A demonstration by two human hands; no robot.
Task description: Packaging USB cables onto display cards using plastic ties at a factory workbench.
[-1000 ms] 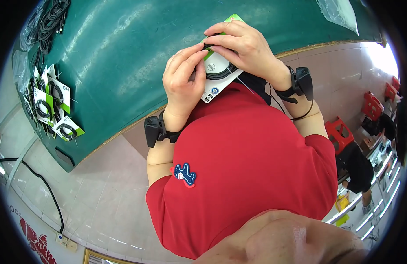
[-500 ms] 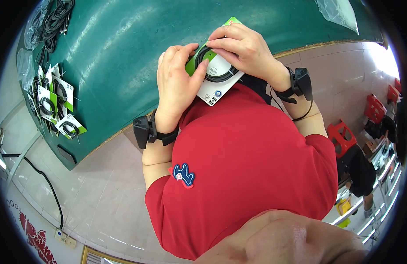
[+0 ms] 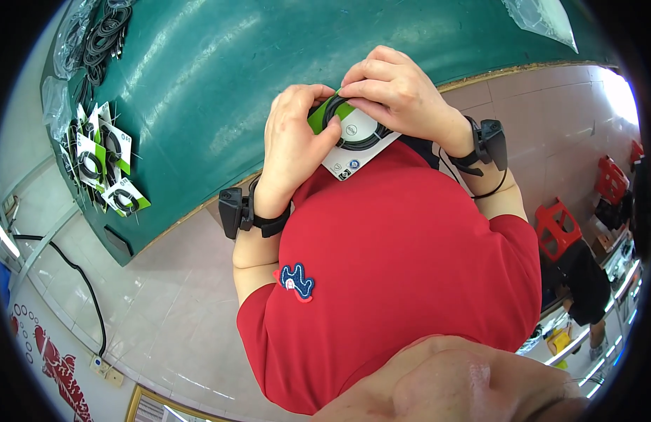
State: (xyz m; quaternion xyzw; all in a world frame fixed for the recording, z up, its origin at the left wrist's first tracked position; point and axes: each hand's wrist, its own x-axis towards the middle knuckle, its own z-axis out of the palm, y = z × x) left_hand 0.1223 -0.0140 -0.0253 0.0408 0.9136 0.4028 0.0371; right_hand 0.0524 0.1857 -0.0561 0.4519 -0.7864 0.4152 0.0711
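Note:
A green and white packaging card (image 3: 337, 167) with a coiled black cable (image 3: 355, 146) on its face is tilted between my hands, at the table's near edge. My left hand (image 3: 297, 130) grips the card's left side, thumb on the front over the coil and fingers at the upper edge. At the top, my right hand (image 3: 396, 91) has its fingertips and thumb pinched together by the card's upper edge and the coil. Whether a small tie is between those fingertips cannot be made out.
On the green table (image 3: 192, 119), a pile of carded cables (image 3: 104, 165) lies at the left. Loose black cables (image 3: 107, 39) and clear plastic bags (image 3: 73, 42) are at the far left. Another plastic bag (image 3: 547, 21) lies far right. Red stools (image 3: 558, 228) stand on the floor at right, near another person (image 3: 586, 281).
My right hand's fingers have drawn together at the card's top edge. Both hands and the card sit slightly lower and further right in the picture, which has shifted as a whole.

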